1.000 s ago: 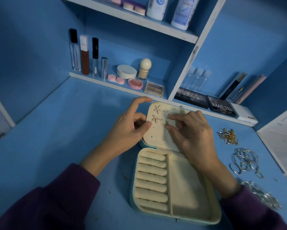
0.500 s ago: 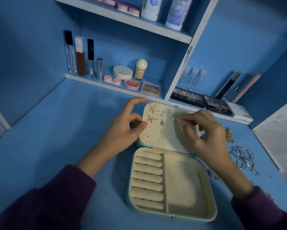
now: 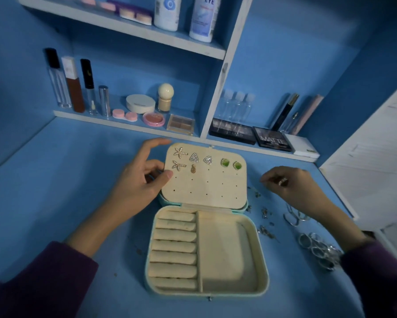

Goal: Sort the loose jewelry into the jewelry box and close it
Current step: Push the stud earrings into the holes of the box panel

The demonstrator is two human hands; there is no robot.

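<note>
Box: jewelry box (image 3: 260, 260) lies open on the table (image 3: 55, 180), earrings (image 3: 194, 157) pinned in its lid (image 3: 204, 187).
Left hand (image 3: 135, 180): fingers pinch the lid's left edge.
Right hand (image 3: 294, 187): beside the lid, fingers curled round a small shiny piece (image 3: 282, 181).
Rings (image 3: 316, 249): loose, right of the box.

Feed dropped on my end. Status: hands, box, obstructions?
Left hand grips lid; right hand over loose jewelry, pinch unclear. Jewelry box open, seven earrings pinned in lid. Nothing blocking.

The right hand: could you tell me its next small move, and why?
Probably pinch a small loose piece near the right hand and seat it beside the gold earring, the only unpaired one; the left hand holds the lid.
</note>
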